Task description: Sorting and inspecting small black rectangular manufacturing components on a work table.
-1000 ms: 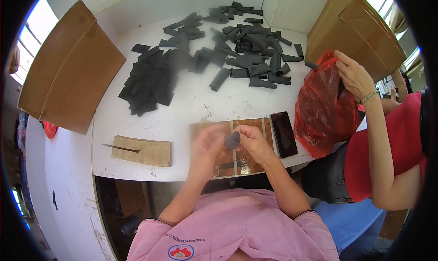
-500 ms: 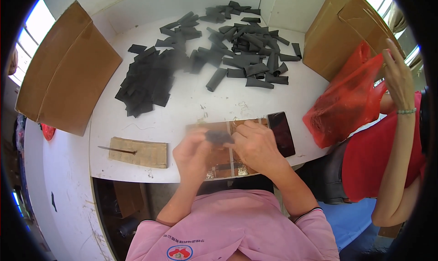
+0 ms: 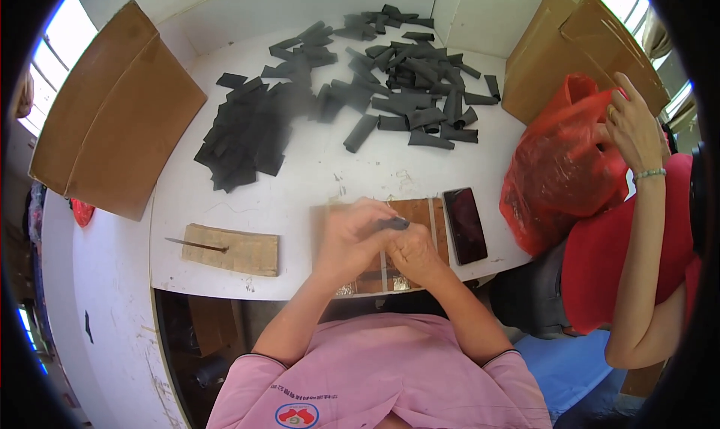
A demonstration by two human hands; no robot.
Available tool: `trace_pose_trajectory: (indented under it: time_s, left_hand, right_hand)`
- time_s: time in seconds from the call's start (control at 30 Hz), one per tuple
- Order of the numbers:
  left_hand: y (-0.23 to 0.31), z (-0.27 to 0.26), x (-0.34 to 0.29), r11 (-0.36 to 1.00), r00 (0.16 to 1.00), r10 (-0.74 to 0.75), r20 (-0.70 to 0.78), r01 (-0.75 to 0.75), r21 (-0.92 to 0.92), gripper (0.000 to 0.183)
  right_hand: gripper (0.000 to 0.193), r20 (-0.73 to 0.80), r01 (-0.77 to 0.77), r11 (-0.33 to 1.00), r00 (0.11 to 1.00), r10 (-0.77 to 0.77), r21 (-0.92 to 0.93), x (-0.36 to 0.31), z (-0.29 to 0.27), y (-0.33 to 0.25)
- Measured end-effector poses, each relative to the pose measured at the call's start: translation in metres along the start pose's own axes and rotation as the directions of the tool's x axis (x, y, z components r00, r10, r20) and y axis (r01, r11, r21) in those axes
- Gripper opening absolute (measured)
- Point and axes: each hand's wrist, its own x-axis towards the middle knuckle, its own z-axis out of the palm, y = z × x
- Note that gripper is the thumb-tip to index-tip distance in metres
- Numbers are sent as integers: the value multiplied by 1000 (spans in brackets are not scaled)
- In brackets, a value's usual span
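Note:
Both of my hands meet over a brown taped board (image 3: pixel 426 210) at the table's front edge. Between them is a small dark piece of sheet material (image 3: pixel 393 223), mostly covered by fingers; it looks rolled or folded. My left hand (image 3: pixel 349 238) grips it from the left, fingers curled over the top. My right hand (image 3: pixel 414 253) closes around it from the right, thumb side up. Farther back lie a pile of flat black sheet pieces (image 3: pixel 244 140) and, to its right, a heap of rolled black tubes (image 3: pixel 424 73).
A phone (image 3: pixel 465 225) lies right of the board. To the left, a thin blade (image 3: pixel 196 244) rests on a cardboard piece (image 3: pixel 251 255). Cardboard boxes (image 3: pixel 112 114) (image 3: pixel 551 54) flank the table. At right, another person's hand (image 3: pixel 634 129) holds a red plastic bag (image 3: pixel 551 178).
My hands have come together around the dark piece, which was more exposed between them before. The other person's hand has moved slightly down and left, and the red bag looks fuller and more upright.

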Motion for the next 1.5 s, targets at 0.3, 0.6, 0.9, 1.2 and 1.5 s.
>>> trace_pose_trajectory:
  time_s: [0.3,0.6,0.9,1.2,1.5]
  left_hand:
    - [-13,-5,-9,999,996,-7,87,12,-53,10]
    - [-10,-1,-13,878,961,190,-199,-257,-403,21]
    - [-7,-8,-2,933,991,135,-3,-128,-336,20]
    - [12,-2,1,976,1000,10,9,-12,219,12]
    - [1,0,-6,855,979,191,66,-199,479,11]
  right_hand:
    - [8,-25,-47,999,999,47,19,-12,8,5]
    - [14,97,23,996,995,-14,-90,9,-20,-18]
    - [11,51,34,998,998,-36,45,10,-14,-10]
    - [15,36,-77,986,997,73,147,-12,7,1]
    - [18,66,-47,987,997,37,155,-17,14,14]
